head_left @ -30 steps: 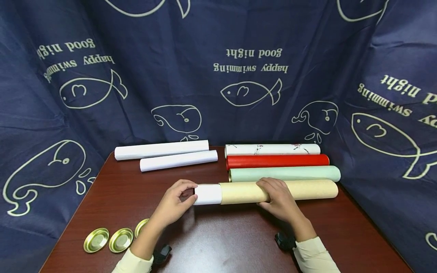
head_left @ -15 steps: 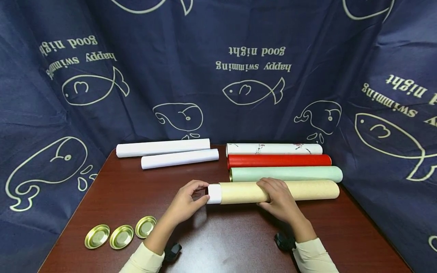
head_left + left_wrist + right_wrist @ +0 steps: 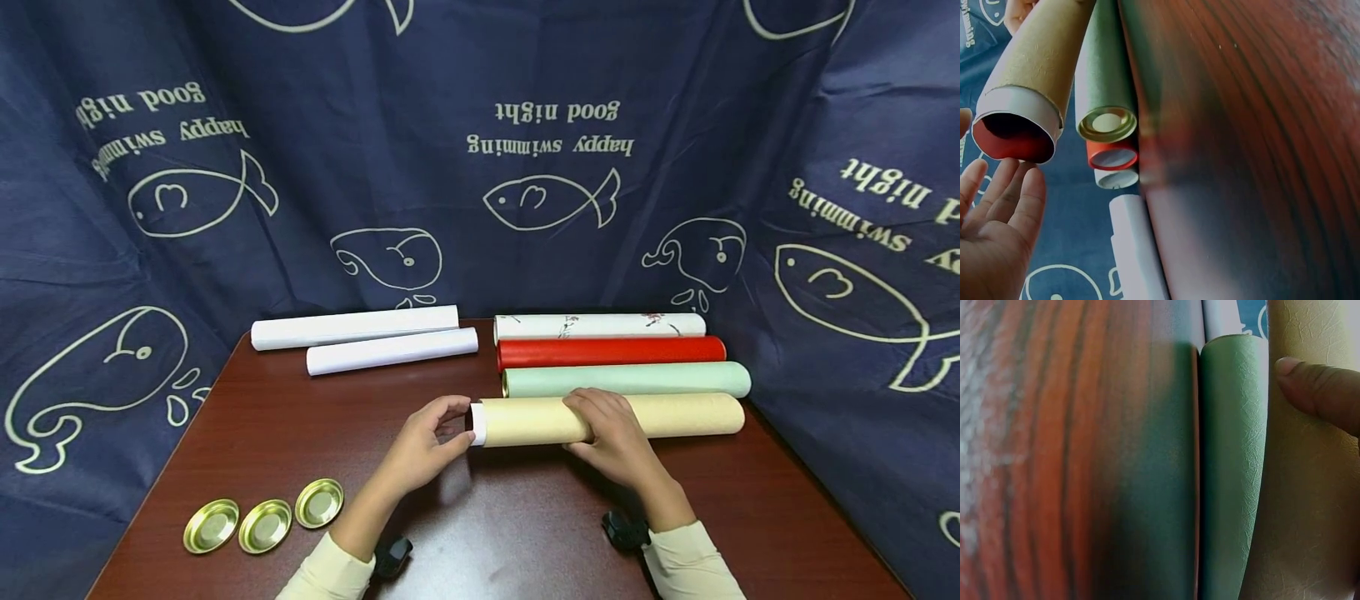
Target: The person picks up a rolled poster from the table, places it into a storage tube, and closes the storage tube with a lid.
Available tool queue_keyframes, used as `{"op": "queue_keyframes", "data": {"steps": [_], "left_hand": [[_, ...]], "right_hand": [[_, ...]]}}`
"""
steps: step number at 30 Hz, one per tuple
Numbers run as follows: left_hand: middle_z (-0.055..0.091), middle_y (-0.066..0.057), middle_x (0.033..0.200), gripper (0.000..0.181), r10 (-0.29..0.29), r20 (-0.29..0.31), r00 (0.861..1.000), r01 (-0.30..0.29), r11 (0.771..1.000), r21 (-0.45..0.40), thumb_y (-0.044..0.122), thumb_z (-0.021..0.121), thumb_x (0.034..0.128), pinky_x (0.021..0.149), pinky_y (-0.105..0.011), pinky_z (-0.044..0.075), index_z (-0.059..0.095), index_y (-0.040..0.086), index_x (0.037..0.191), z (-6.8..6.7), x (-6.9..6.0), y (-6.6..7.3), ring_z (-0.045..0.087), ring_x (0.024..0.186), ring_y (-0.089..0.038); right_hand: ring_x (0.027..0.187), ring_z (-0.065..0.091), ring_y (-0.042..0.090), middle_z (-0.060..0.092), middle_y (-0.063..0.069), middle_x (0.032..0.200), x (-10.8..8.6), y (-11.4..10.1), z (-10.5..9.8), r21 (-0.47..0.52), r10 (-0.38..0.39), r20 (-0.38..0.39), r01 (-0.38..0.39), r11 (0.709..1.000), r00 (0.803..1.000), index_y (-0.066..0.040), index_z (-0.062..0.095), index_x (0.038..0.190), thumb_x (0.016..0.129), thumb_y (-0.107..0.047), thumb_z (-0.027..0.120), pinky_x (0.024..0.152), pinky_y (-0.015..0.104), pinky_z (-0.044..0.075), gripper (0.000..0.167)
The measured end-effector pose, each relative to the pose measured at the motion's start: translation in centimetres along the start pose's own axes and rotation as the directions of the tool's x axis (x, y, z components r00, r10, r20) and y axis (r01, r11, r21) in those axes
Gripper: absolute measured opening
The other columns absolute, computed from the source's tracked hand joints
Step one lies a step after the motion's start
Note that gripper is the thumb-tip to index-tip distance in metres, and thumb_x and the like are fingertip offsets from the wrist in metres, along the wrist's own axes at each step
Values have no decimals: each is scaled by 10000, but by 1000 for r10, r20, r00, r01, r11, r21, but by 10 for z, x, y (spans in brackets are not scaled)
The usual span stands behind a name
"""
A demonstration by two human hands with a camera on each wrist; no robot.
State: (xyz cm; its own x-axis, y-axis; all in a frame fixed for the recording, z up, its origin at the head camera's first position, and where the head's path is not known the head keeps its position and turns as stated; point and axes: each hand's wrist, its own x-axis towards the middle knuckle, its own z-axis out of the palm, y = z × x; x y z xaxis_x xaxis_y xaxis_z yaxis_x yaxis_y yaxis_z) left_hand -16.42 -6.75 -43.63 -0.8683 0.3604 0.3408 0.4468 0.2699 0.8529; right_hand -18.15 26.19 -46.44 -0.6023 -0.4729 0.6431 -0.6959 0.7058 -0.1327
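Observation:
A pale yellow cardboard tube [image 3: 528, 422] lies crosswise near the middle of the table, a short band of rolled white paper [image 3: 479, 425] sticking out of its left end. My right hand [image 3: 613, 437] grips the tube around its middle. At the paper's outer edge is my left hand [image 3: 427, 446], its thumb and fingertips spread around the rim. The left wrist view shows the hollow end of the paper roll [image 3: 1016, 100] just above those extended fingers. Along the yellow tube's far side rests a mint green tube [image 3: 637, 380].
Behind the green tube lie a red tube [image 3: 611, 351] and a white flower-printed tube [image 3: 600, 326]. Two white paper rolls [image 3: 356, 327] lie at the back left. Three gold metal lids [image 3: 265, 527] sit at the front left. A dark blue curtain hangs behind the table.
My left hand has moved rightward, and the white paper has slid further into the yellow tube, leaving only a narrow band outside. The right hand keeps its hold in place.

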Motion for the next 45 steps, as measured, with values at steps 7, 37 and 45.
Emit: {"op": "queue_keyframes", "data": {"steps": [7,37,45], "left_hand": [[640,-126,1220,380,-5,29,1000,5,1000,18,84,727,893,931,-415,519,605,75,1253,3,2,0,600,1157,-326],[609,-90,1318,533,-93,154,984,19,905,426,178,740,905,918,-494,507,523,89,1384,-87,-50,-10,607,1154,-290],[633,-104,1226,483,-123,206,971,-2,853,522,141,778,860,888,-463,524,588,20,1288,-122,-74,-21,627,1105,-286]], "right_hand": [[1117,570,313,644,89,1171,2,1,2,5,-13,-7,13,1000,1000,-73,640,1170,534,-133,920,939,490,387,697],[1131,567,311,638,96,1193,6,-1,-3,21,19,13,-19,1000,1000,-80,639,1194,560,-156,930,953,501,386,702],[1119,575,309,634,104,1192,7,0,0,25,18,0,-18,1000,1000,-78,633,1191,571,-170,924,938,498,394,691]]}}
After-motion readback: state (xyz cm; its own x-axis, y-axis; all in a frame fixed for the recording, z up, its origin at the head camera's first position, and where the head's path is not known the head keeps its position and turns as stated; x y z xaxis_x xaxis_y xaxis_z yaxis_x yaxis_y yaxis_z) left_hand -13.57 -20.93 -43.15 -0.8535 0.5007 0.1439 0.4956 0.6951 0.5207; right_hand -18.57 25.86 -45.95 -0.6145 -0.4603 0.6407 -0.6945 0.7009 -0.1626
